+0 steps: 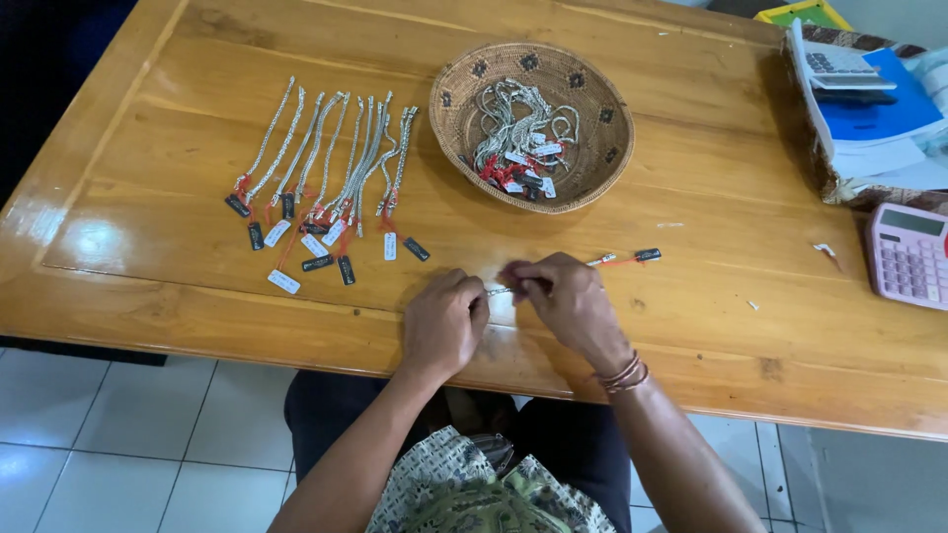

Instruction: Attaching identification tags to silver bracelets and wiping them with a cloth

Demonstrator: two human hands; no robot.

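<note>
Left hand (444,324): grip pinching one end of a silver bracelet (500,290), low over the table (691,326).
Right hand (565,301): grip pinching the same bracelet, whose red-strung tag (647,255) trails right.
Finished row (326,173): tagged bracelets laid side by side, upper left.
Woven basket (592,168): heaped bracelets.
Pink calculator (908,255): right edge.

Wooden table (691,326), glossy, orange-brown, raised border along edges. Left of centre: row of silver bracelets (331,158) laid side by side, red ties and small tags at near ends. Centre back: round woven basket (464,89). Right edge: pink calculator (908,257); behind it, stack of books and papers (874,123). Small scraps (825,250) nearby.
</note>
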